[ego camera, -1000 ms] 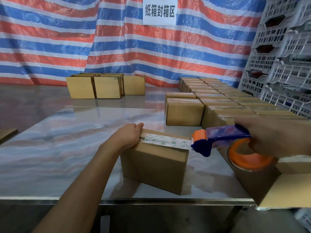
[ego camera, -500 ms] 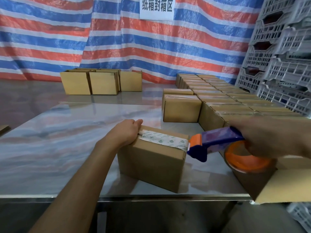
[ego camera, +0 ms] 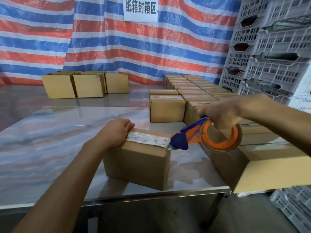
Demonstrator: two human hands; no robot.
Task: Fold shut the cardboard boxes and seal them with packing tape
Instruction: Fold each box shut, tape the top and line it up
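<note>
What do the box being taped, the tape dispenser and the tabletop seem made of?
The box looks like matte brown cardboard, folded flap edges showing. The tape dispenser is glossy blue and orange, probably plastic. The tabletop mirrors the striped tarp: perhaps polished steel.

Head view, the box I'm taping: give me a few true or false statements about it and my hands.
1. The left hand holds the cardboard box at its top left end. True.
2. The right hand grips scissors. False: it grips the tape dispenser.
3. The dispenser's blue nose sits at the box's right top edge. True.
4. The box's top is bare. False: a printed tape strip runs across it.
5. The grey crates stand on the left. False: on the right.
</note>
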